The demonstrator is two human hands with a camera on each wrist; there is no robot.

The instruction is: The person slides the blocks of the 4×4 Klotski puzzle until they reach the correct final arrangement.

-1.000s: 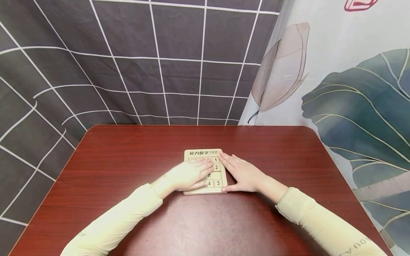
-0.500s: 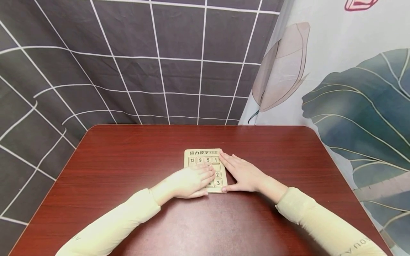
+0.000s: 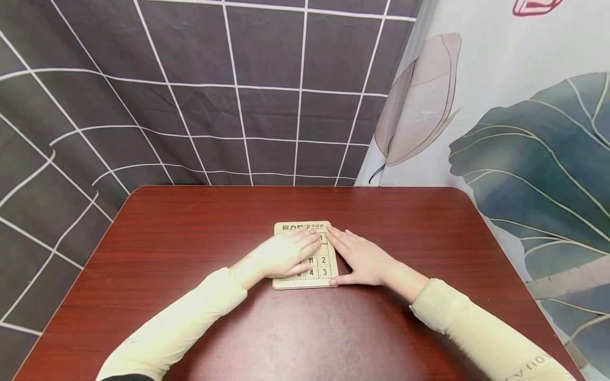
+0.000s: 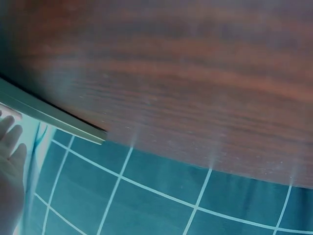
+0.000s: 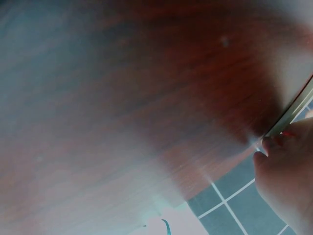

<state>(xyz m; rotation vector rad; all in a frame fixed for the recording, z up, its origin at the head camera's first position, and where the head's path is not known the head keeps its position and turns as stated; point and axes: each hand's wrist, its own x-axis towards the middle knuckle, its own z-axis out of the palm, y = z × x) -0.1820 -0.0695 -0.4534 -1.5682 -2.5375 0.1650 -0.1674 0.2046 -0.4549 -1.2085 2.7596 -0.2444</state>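
A pale wooden number slide puzzle (image 3: 325,279) lies flat on the table, with dark lettering along its far edge. My left hand (image 3: 283,253) reaches over it from the left, fingers extended and tips near the 1 tile; it hides much of the upper rows. Tiles 11, 2, 4 and 3 show nearer to me, and a gap lies in the right column below the 1. Against the puzzle's right side rests my right hand (image 3: 366,259), its straight fingers at the far corner and its thumb at the near corner. The right wrist view catches this hand (image 5: 288,171) beside the puzzle's edge (image 5: 296,108).
The puzzle lies near the middle of a reddish-brown wooden table (image 3: 200,211). Behind and to the left hangs a dark curtain (image 3: 190,111) with a white grid. A pale leaf-patterned curtain (image 3: 500,185) hangs at the right.
My left hand first drew back toward me, the 2 tile coming down one place, then moved away again over the upper rows. My right hand and the puzzle frame have stayed put.
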